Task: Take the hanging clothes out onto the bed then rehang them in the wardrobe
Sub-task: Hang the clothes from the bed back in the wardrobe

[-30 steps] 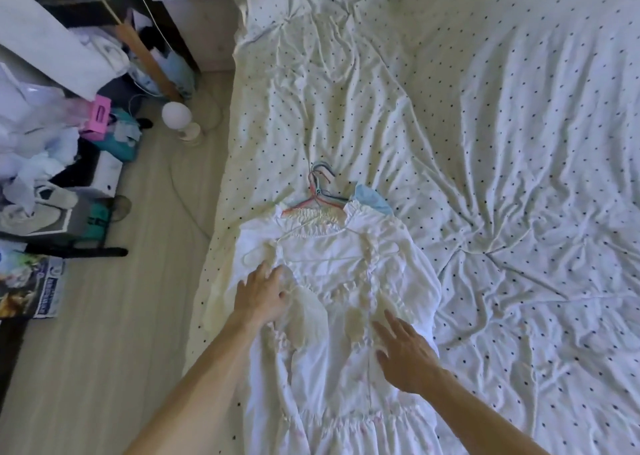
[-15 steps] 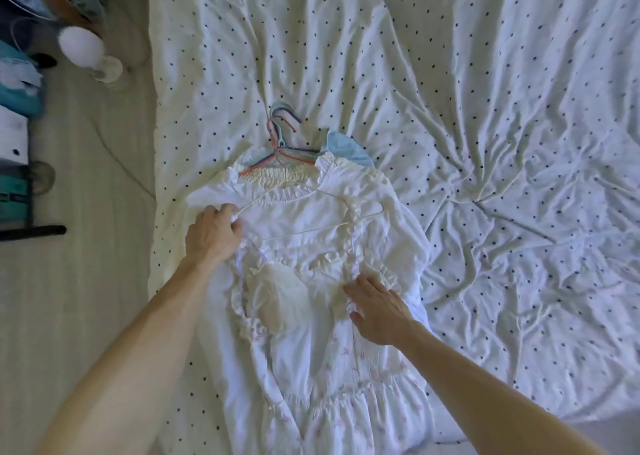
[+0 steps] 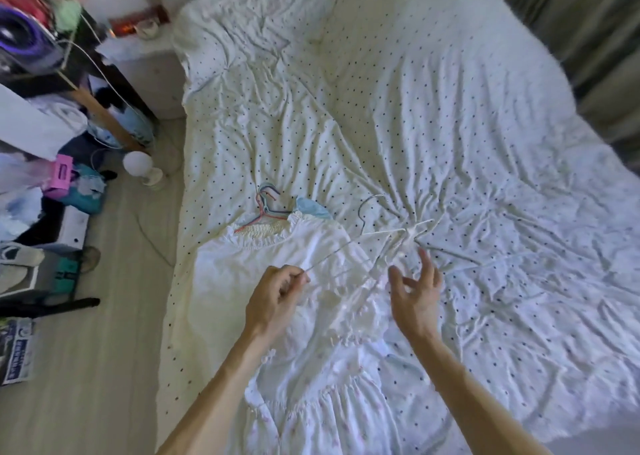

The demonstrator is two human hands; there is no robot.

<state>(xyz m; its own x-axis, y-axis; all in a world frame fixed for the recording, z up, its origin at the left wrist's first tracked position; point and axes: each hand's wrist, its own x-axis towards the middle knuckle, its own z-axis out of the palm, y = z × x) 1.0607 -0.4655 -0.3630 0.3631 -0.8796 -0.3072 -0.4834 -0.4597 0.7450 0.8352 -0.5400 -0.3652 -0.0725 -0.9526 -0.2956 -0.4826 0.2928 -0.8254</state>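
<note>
1. Clutter [image 3: 52, 184] of bags and boxes covers the floor along the bed's left edge, and a small round lamp [image 3: 140, 165] stands closest to the bed.
2. Coloured hangers [image 3: 266, 208] lie bunched near the left edge of the bed [image 3: 450, 108], their arms tucked under the neckline of a white dress [image 3: 277, 257].
3. The dress lies flat along the left edge, its skirt reaching the near end.
4. The left hand [image 3: 273, 298] hovers over the dress, its fingers clamped in a pinch on one end of a white hanger [image 3: 381, 233].
5. The hanger slants up and rightward above the dress, with its hook pointing to the far end.
6. A blue garment [image 3: 313, 208] peeks out beside the neckline.
7. The right hand [image 3: 415, 292] hangs just below the hanger's other end, its fingers apart and holding nothing.
</note>
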